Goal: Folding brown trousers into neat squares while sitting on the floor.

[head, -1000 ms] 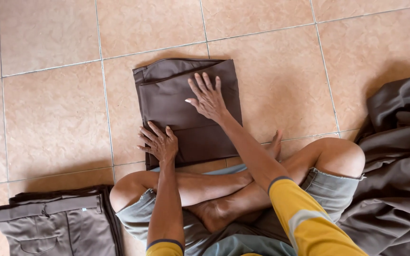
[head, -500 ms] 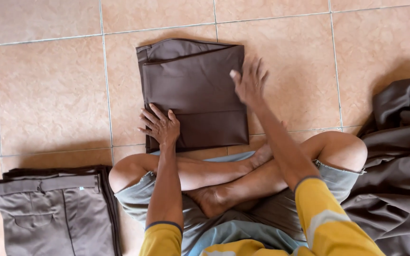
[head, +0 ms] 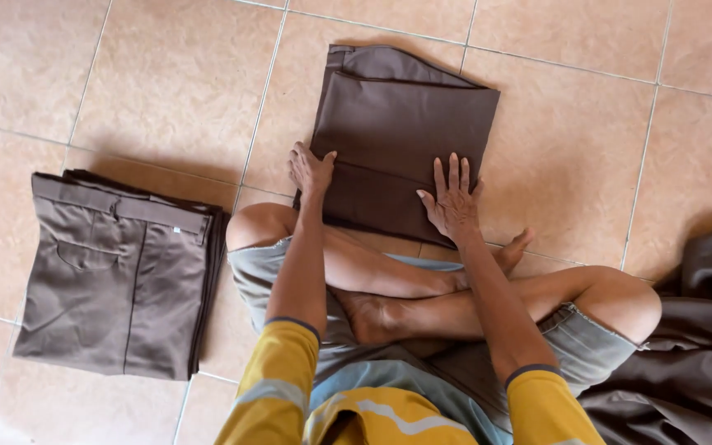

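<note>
A folded dark brown garment (head: 397,132) lies flat on the tiled floor in front of my crossed legs. My left hand (head: 311,169) rests on its near left edge, fingers curled over the fabric. My right hand (head: 453,200) lies flat on its near right part, fingers spread and pressing down. Neither hand lifts the cloth.
A folded stack of grey-brown trousers (head: 117,280) sits on the floor to my left. A heap of loose dark cloth (head: 686,354) lies at my right knee. Tan floor tiles (head: 166,74) surround everything.
My right hand has come back from the garment's far right edge to its near right part. The view has swung so the trouser stack shows more fully.
</note>
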